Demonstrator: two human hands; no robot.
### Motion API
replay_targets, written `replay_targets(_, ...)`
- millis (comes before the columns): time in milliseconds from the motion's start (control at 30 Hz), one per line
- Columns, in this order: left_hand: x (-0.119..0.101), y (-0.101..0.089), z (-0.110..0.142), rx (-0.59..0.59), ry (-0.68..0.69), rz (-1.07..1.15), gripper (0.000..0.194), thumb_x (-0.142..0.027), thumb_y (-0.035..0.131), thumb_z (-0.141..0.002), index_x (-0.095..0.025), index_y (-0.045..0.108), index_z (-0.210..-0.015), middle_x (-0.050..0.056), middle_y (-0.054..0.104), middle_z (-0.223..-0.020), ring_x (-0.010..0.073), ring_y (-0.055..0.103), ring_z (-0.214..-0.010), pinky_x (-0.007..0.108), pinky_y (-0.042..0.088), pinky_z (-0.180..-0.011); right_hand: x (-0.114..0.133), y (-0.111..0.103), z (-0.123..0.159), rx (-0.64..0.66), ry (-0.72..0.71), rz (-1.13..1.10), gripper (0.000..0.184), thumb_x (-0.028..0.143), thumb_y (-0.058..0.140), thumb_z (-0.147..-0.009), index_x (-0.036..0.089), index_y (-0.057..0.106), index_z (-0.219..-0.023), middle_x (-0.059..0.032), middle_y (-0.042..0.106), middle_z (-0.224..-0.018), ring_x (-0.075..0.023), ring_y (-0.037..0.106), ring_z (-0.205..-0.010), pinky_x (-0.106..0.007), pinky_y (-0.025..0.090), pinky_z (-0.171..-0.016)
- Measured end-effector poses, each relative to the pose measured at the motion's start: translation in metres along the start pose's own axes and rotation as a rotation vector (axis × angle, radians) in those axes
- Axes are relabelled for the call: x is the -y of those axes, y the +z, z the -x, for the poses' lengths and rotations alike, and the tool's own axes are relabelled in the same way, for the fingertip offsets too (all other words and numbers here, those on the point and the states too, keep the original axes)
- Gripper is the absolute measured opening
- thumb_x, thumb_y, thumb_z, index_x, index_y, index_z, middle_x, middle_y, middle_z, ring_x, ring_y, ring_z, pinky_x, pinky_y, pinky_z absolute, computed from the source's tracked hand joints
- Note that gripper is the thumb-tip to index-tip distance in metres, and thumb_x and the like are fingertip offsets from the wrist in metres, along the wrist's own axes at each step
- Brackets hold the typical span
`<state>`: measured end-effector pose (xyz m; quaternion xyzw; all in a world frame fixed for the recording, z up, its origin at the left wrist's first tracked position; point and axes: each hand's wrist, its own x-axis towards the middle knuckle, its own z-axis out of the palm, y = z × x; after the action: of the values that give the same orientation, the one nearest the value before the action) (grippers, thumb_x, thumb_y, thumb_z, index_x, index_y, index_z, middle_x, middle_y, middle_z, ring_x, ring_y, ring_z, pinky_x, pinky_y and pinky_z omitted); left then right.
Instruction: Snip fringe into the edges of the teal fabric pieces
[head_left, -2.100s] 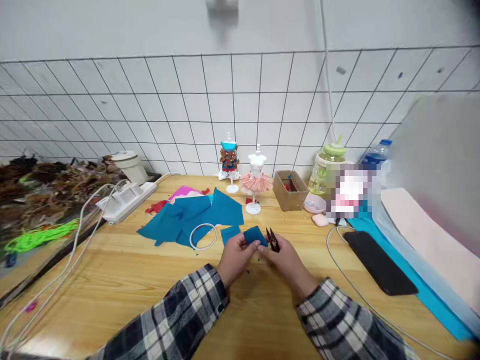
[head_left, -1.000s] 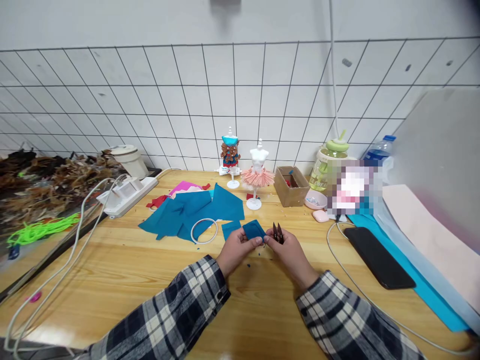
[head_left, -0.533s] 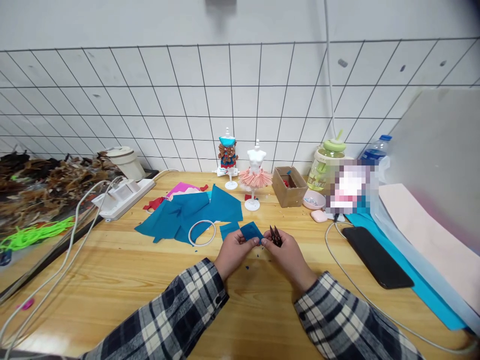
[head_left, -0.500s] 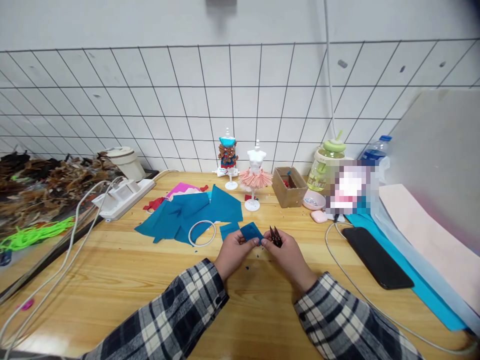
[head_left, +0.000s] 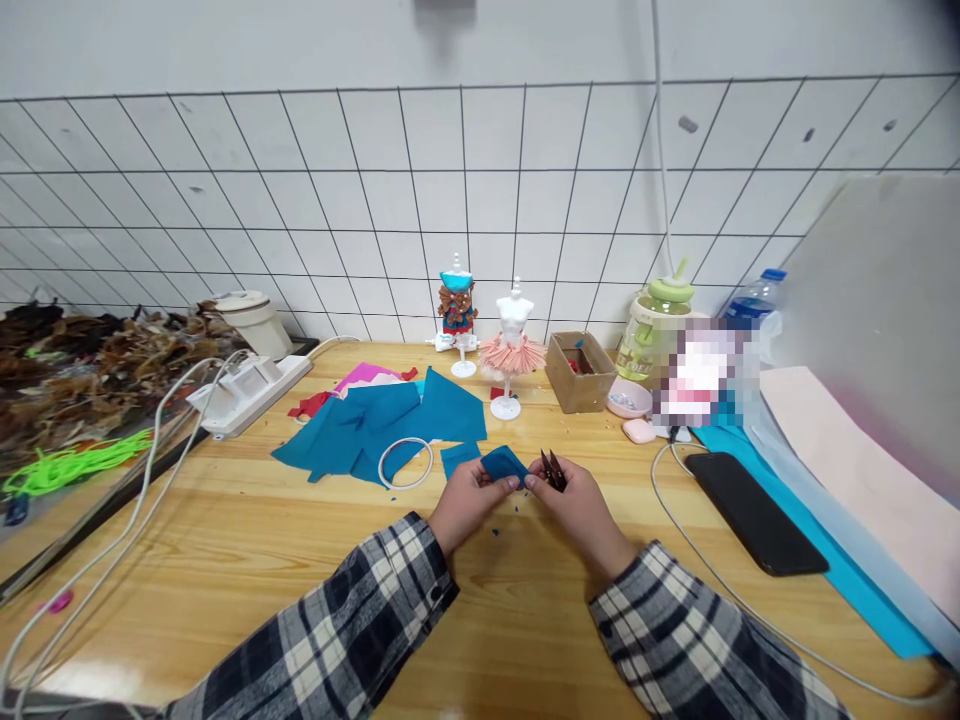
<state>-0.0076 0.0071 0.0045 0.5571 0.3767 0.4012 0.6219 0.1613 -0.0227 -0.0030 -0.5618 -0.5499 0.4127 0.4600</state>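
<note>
A small piece of dark teal fabric is pinched by the fingers of my left hand just above the table. My right hand touches the piece's right corner with its fingertips and has a pair of dark thread snips tucked in it, tips pointing up. Another teal square lies on the table just behind my left hand. Farther left is a pile of larger teal fabric, with a white ring resting at its front edge. Tiny teal scraps are scattered near my hands.
Behind stand a mini dress form with a pink skirt and a dressed one. A cardboard box, pink dish and black phone are to the right. A power strip with cables lies left.
Both hands stay almost in place; the fabric piece looks slightly more folded or tilted between the fingers. The whole view has shifted very slightly.
</note>
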Motion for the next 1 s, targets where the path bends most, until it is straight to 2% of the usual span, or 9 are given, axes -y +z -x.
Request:
replay_targets(200, 0.0037, 0.0, -0.0014, -0.014, -0.015, -0.033, 0.033, -0.044, 0.078, -0.068, -0.014, 0.073, -0.082, 0.008, 0.077, -0.087, 0.024, 0.069, -0.08, 0.037, 0.052, -0.083, 0.0002, 0.0004, 0.0006, -0.011, 0.008, 0.016, 0.022, 0.038, 0.067, -0.074, 0.017, 0.066, -0.082, -0.0047, 0.069, -0.077, -0.0204, 0.063, -0.073, -0.032, 0.048, -0.07)
replay_targets(400, 0.0068, 0.0005, -0.0021, -0.002, -0.008, -0.015, 0.034, -0.043, 0.078, -0.069, -0.014, 0.074, -0.085, 0.009, 0.077, -0.091, 0.0259, 0.069, -0.085, 0.04, 0.051, -0.088, 0.0018, -0.0006, 0.0012, 0.016, -0.025, -0.055, 0.029, 0.04, 0.066, -0.077, 0.017, 0.068, -0.094, -0.0081, 0.073, -0.091, -0.0227, 0.067, -0.086, -0.035, 0.051, -0.08)
replay_targets(500, 0.0069, 0.0016, -0.0022, 0.025, 0.016, -0.014, 0.035, -0.043, 0.077, -0.07, -0.015, 0.074, -0.092, 0.009, 0.077, -0.095, 0.0261, 0.069, -0.09, 0.04, 0.05, -0.091, 0.0006, -0.0005, 0.0004, -0.007, -0.011, -0.006, 0.025, 0.039, 0.068, -0.075, 0.017, 0.069, -0.087, -0.0075, 0.072, -0.086, -0.0224, 0.067, -0.08, -0.035, 0.051, -0.076)
replay_targets(700, 0.0045, 0.0006, -0.0007, 0.019, 0.006, -0.045, 0.034, -0.045, 0.078, -0.07, -0.014, 0.072, -0.081, 0.008, 0.076, -0.085, 0.0235, 0.068, -0.081, 0.035, 0.051, -0.08, 0.0009, -0.002, -0.0011, 0.004, 0.013, -0.003, 0.02, 0.036, 0.066, -0.074, 0.018, 0.067, -0.081, -0.0044, 0.071, -0.074, -0.0201, 0.065, -0.071, -0.031, 0.05, -0.069)
replay_targets(833, 0.0012, -0.0031, -0.0001, 0.097, 0.007, -0.005, 0.037, -0.046, 0.075, -0.073, -0.012, 0.071, -0.087, 0.009, 0.075, -0.088, 0.023, 0.067, -0.084, 0.034, 0.05, -0.082, 0.0041, -0.0041, -0.0005, 0.015, 0.019, -0.016, 0.019, 0.035, 0.066, -0.074, 0.018, 0.066, -0.081, -0.0043, 0.071, -0.076, -0.0198, 0.065, -0.072, -0.031, 0.05, -0.07)
replay_targets(1000, 0.0002, -0.0046, -0.0012, 0.118, 0.009, -0.099, 0.036, -0.049, 0.072, -0.075, -0.013, 0.072, -0.079, 0.008, 0.074, -0.081, 0.0216, 0.066, -0.08, 0.032, 0.048, -0.081, 0.0033, -0.0053, -0.001, 0.044, 0.021, -0.019, 0.021, 0.037, 0.066, -0.075, 0.017, 0.066, -0.082, -0.0049, 0.072, -0.078, -0.0203, 0.066, -0.074, -0.032, 0.05, -0.072)
